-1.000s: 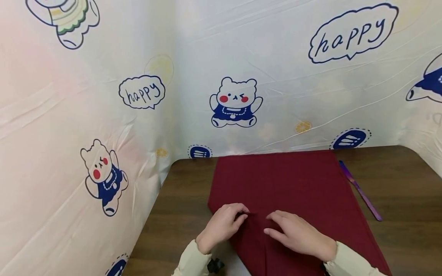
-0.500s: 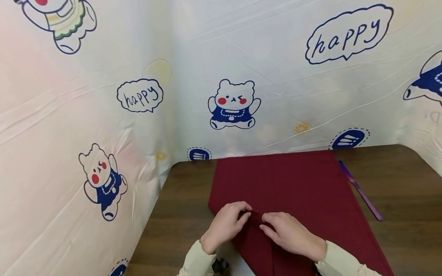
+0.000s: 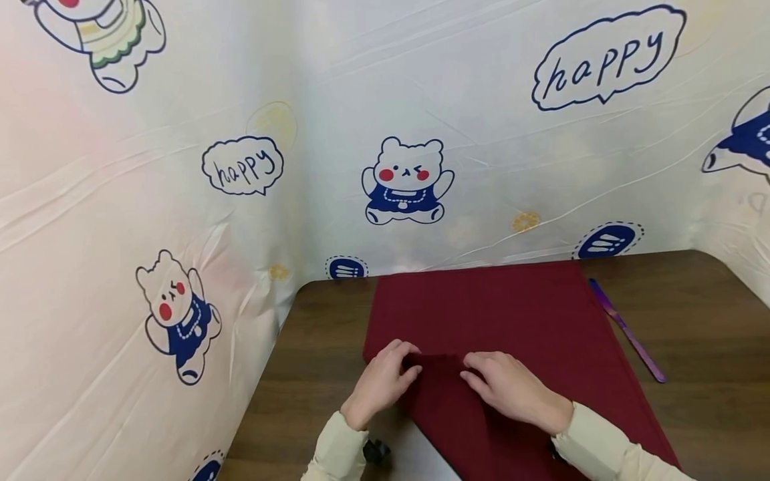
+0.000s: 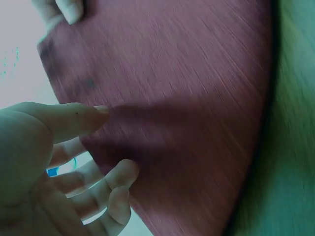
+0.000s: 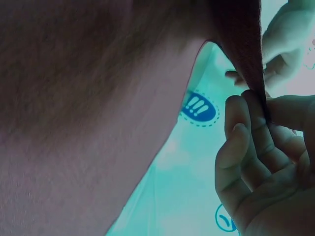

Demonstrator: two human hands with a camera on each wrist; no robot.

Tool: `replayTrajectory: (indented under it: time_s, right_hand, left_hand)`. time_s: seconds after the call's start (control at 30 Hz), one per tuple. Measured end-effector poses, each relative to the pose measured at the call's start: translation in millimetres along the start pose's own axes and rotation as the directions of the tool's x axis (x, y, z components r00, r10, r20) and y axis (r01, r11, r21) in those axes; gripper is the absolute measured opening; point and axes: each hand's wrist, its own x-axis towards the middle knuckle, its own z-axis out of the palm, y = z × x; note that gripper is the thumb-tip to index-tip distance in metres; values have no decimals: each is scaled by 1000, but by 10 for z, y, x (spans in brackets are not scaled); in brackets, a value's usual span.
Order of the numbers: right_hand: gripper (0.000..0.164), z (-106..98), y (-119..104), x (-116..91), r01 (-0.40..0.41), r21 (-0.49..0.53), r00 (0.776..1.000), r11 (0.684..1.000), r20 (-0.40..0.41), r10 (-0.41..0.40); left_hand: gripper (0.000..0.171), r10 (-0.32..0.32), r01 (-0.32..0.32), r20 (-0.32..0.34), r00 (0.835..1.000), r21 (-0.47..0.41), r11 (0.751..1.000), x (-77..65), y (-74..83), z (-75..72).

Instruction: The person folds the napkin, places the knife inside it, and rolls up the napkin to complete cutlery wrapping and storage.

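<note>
A dark red cloth (image 3: 481, 307) lies spread over the table, its near part raised in a fold between the two hands. On the left, my left hand (image 3: 380, 381) pinches the raised edge between thumb and fingers. To the right, my right hand (image 3: 519, 389) grips the same edge, with a stretch of cloth running between the hands. Up close in the right wrist view, the cloth's edge runs between thumb and fingertips of my right hand (image 5: 268, 152). The left wrist view shows my left hand (image 4: 59, 142) at the cloth's edge, with blur over the weave.
A purple table knife (image 3: 628, 334) lies on the brown wooden table (image 3: 716, 334), right of the cloth. Pale printed fabric (image 3: 325, 100) hangs behind and at the left. A light grey surface (image 3: 415, 451) shows by the cloth's near left edge.
Both hands have lifted the cloth's edge slightly away from me. The left hand has shifted left, leaving a wider stretch of cloth between the hands. More grey surface shows beneath.
</note>
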Motion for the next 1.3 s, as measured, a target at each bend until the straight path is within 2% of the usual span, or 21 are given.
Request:
replayTrajectory:
  time_s: [0.2, 0.6, 0.83, 1.03, 1.3]
  right_hand:
    - [11, -48, 113, 30, -13, -52, 999, 999, -30, 12]
    - [4, -155, 316, 115, -71, -142, 990, 987, -132, 52]
    - [5, -243, 398, 149, -97, -161, 972, 982, -228, 58]
    - [8, -337, 468, 161, -128, -171, 959, 977, -273, 78]
    - [12, -439, 586, 173, -173, -167, 951, 971, -286, 120]
  left_hand:
    - [23, -64, 64, -29, 998, -10, 998, 10, -202, -16]
    - [41, -131, 129, -51, 990, -46, 991, 20, -335, 7]
    - [39, -175, 173, -47, 983, -45, 984, 15, -388, 63]
    - [32, -172, 172, -19, 985, -22, 985, 24, -429, 119]
    - [23, -130, 130, 12, 991, 9, 992, 79, -464, 160]
